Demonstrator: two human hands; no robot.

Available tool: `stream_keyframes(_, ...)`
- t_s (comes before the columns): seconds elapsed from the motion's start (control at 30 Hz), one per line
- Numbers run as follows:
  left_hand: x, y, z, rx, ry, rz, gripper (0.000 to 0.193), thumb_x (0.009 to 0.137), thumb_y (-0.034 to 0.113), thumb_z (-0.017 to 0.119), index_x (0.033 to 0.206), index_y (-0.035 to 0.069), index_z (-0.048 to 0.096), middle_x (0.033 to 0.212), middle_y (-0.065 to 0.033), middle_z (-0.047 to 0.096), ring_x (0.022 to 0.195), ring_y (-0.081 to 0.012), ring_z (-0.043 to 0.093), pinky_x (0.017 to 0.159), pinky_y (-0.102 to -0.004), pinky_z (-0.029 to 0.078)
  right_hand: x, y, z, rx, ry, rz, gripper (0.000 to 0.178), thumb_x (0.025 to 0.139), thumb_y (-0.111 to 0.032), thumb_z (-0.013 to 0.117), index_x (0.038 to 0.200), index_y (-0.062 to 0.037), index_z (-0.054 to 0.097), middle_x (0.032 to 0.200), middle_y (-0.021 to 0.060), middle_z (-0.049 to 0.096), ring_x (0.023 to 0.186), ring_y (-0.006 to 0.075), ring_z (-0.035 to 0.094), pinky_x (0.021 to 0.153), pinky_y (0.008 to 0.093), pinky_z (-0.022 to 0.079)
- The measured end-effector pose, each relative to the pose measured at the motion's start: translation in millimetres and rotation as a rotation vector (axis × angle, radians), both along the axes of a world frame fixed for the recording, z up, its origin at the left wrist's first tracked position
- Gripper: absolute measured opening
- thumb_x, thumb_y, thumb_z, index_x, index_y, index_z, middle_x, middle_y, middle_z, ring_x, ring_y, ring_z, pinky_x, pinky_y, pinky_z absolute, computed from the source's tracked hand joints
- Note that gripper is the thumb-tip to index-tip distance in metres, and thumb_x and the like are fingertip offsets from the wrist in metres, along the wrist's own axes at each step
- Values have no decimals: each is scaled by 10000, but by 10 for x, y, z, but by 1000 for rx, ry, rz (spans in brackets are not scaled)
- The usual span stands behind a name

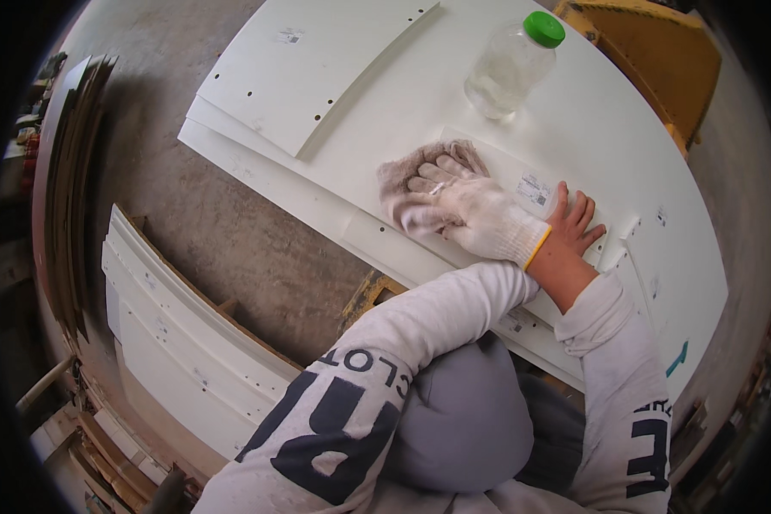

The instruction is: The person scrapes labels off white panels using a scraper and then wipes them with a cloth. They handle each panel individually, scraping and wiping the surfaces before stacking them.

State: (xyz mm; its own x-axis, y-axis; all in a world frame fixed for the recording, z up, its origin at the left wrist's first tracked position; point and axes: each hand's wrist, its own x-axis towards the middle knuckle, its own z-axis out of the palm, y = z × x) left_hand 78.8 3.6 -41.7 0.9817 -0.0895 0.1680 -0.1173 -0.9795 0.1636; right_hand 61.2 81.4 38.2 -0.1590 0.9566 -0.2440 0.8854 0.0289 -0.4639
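My right hand (471,206), in a white knitted glove with a yellow cuff edge, reaches across to the left. It holds a crumpled, greyish-pink rag (397,184) against the top white panel (377,120). Passing beneath my right wrist, my bare left hand (576,221) rests on the panels with its fingers spread. My forearms cross. Beside the left hand's fingers is a printed label (533,188) on the white surface. A clear plastic jar (501,77) with a green lid stands beyond the rag, with some clear liquid inside.
More white panels with small holes (274,77) overlap at the far left of the stack. Another pile of white panels (180,334) lies lower left. Brown sheets (68,197) stand on edge at the left. A yellow metal piece (660,60) is behind the stack at the far right.
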Motion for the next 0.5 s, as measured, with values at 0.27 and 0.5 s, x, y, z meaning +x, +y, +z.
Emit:
stream_keyframes(0.27,30,73,-26,13,-48,29,812,929,704,488,1591,236,447,1567,-267,381,1492,-467,291,1142,-828,123,-50,-38,193,-76,-67,58,585,933,-272,661,1505,-184,573,1623,143,458,1558,358,326,1308,453,213)
stream_keyframes(0.5,-46,50,59,-89,0,-2,822,934,698,477,1597,213,434,1559,-266,386,1498,-462,279,1157,-813,133,-13,-7,-28,96,-85,61,491,972,-300,608,1460,-237,613,1602,63,502,1547,310,356,1315,445,200)
